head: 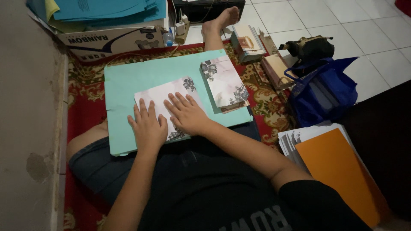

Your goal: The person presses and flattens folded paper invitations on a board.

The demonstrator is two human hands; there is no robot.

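Person seated on the floor, lap serving as work surface. Nearest: left hand (148, 127) flat, fingers spread, grip released, palm pressing on the near left part of a pale floral card (165, 100). Right hand (187, 114) just beside it, also flat and released, covering the card's middle and lower right; forearm crosses in from the lower right and hides the card's near edge. Card lies on a mint-green folder (128, 81) resting across the lap and thigh, the folder's near edge under the left wrist. To the right on the same folder, a stack of matching floral cards (224, 81), apart from the hands, tilted slightly. At right, on the floor, an orange folder (336, 167) over a sheaf of printed sheets (293, 141). Beyond that, a blue bag (325, 92) with a dark pouch (310, 47) behind it. Red patterned rug (83, 107) underneath all. Farther out: the person's bare foot (222, 19) stretched onto white tiles, small piles of books (248, 42) near it, a cardboard box (111, 40) topped with blue papers (107, 8) at far left.
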